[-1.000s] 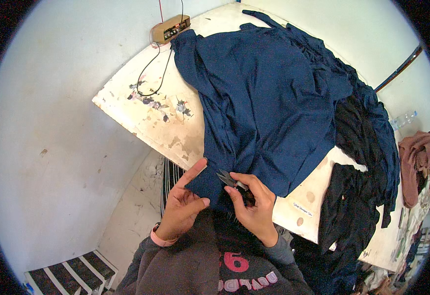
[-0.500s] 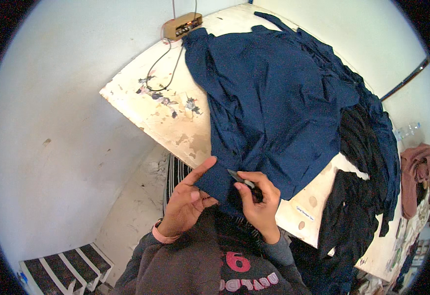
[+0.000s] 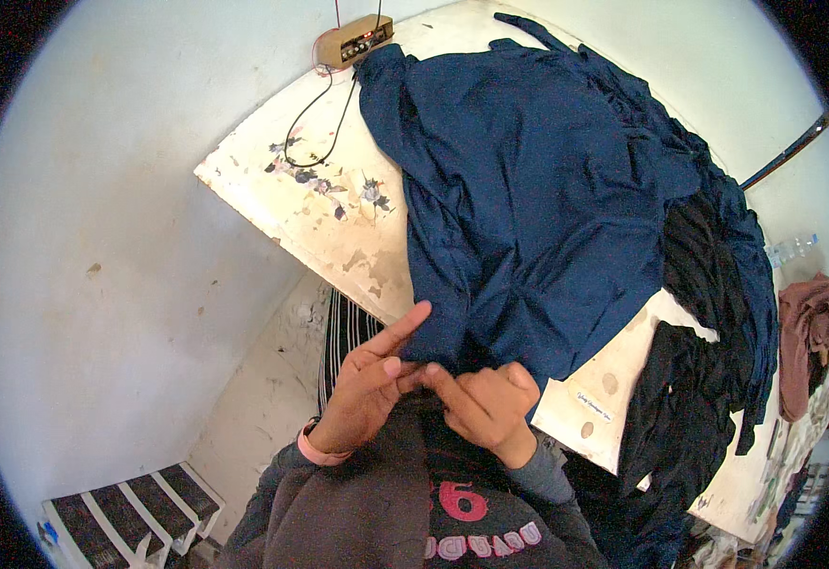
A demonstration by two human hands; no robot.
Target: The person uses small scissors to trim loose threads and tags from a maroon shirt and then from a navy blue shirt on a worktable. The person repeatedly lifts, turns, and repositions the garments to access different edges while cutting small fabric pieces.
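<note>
A large navy blue garment (image 3: 547,209) spreads over the table, its near edge hanging toward me. My left hand (image 3: 362,394) holds that edge between thumb and curled fingers, while its index finger points out along the cloth. Close beside it, my right hand (image 3: 485,403) is closed, back of the hand up, its thumb and index tips meeting the left fingertips at the cloth edge. The small pointed thread snips that showed in the right hand earlier are now hidden beneath its curled fingers.
Black garments (image 3: 680,398) lie at the table's right. A brown box with a cable (image 3: 355,43) stands at the back by the wall. The pale, stained table (image 3: 338,247) ends in a corner at left. A striped black-and-white unit (image 3: 135,512) is low at left; a clear bottle (image 3: 793,248) lies right.
My right hand has turned over and moved slightly down and left, to the left fingertips. The thread snips have gone out of sight. The cloth corner between my hands has dropped from view.
</note>
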